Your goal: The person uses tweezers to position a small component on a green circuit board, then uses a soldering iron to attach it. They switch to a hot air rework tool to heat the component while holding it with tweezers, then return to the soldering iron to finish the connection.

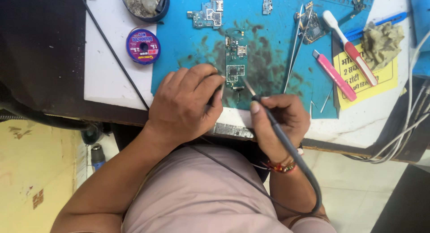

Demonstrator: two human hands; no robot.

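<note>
At the centre of the frame we see a green circuit board on a stained blue mat. The right hand grips a soldering iron (tip at the board's lower end), while the left hand pinches a thin tool beside it.

circuit board mid-mat | solder spool on worktop left of mat | toothbrush right | tin at far edge
</note>
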